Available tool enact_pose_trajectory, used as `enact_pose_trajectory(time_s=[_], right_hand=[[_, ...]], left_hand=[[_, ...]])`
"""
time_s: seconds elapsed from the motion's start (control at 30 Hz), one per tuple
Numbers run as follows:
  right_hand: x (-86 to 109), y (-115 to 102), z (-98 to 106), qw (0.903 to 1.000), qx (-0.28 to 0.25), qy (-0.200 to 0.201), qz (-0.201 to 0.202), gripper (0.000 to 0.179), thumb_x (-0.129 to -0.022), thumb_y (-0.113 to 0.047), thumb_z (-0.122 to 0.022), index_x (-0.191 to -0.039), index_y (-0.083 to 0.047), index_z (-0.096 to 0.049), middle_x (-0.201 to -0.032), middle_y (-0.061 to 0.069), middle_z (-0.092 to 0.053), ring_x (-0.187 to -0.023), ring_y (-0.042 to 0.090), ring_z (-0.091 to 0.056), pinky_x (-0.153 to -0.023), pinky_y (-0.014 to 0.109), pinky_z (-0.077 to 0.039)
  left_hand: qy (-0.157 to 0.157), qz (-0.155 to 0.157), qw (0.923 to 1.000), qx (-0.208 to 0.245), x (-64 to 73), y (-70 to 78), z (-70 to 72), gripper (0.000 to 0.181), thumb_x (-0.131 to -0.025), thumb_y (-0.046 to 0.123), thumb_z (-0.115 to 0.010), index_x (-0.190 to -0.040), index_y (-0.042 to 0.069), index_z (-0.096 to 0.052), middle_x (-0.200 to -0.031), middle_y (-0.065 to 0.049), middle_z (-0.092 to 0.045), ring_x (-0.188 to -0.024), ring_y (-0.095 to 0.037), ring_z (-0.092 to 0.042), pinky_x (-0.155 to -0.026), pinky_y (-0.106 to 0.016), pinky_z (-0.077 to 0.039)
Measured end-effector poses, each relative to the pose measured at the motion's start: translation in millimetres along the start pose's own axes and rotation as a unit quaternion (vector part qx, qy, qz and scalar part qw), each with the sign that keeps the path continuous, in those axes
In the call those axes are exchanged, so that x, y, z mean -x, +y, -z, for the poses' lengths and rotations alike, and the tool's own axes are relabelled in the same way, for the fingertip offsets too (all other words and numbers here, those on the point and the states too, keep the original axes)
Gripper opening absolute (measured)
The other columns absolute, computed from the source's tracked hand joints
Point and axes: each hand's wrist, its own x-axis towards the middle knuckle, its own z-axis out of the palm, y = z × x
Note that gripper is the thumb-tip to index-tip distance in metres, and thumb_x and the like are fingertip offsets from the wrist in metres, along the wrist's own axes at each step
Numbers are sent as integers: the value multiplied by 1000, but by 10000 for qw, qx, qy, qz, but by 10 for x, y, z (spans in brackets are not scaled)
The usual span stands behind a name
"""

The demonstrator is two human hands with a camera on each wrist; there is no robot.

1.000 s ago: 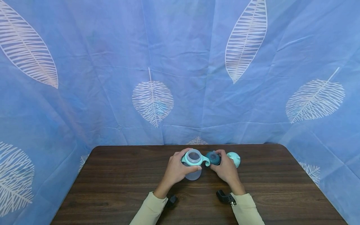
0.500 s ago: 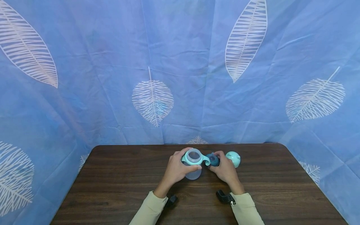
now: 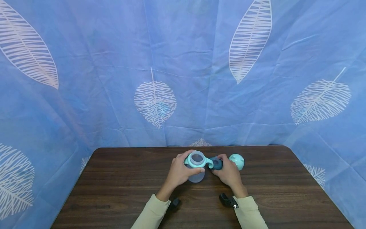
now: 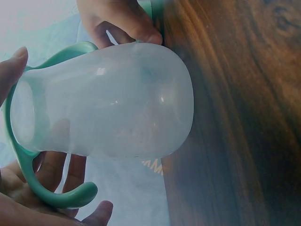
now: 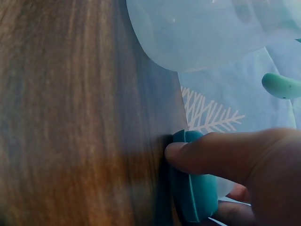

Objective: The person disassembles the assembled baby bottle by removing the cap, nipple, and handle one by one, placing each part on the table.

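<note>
In the head view my left hand [image 3: 180,170] grips a translucent baby bottle [image 3: 195,177] round its neck. The bottle is upright and its mouth uncovered. A mint-green two-handled ring [image 3: 210,163] sits round the neck, one curved handle pointing right. The left wrist view shows the clear bottle body [image 4: 122,103], with left fingers and thumb at the ring. My right hand [image 3: 228,173] pinches a teal bottle collar [image 5: 200,197] low at the tabletop, right of the bottle. A translucent part, partly hidden by the fingers, shows behind the collar in the right wrist view.
A round mint-green cap [image 3: 237,161] lies just right of my right hand. The dark wooden table [image 3: 128,184] ends at a far edge. A blue cloth [image 3: 183,95] with white leaf prints hangs behind it. Black wrist straps [image 3: 227,200] are on my forearms.
My right hand has shifted slightly left with the teal collar, bringing it closer to the bottle and showing more of the mint cap. My left hand and the bottle have stayed nearly still.
</note>
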Motion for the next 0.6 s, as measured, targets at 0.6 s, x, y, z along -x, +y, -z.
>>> enact_pose_trajectory(time_s=[0.6], right_hand=[[12,-22,27,9999,66,91,-59,61,-87,-17,-92,-137,0,-62,-126,29,-71,-109,49,-70,-86,66,-56]], left_hand=[[7,-11,10000,25,-2,-4,-2,78,-83,40,-100,-149,14,-69,-126,-5,-74,-117,-31,-61,-93,-57,-53]])
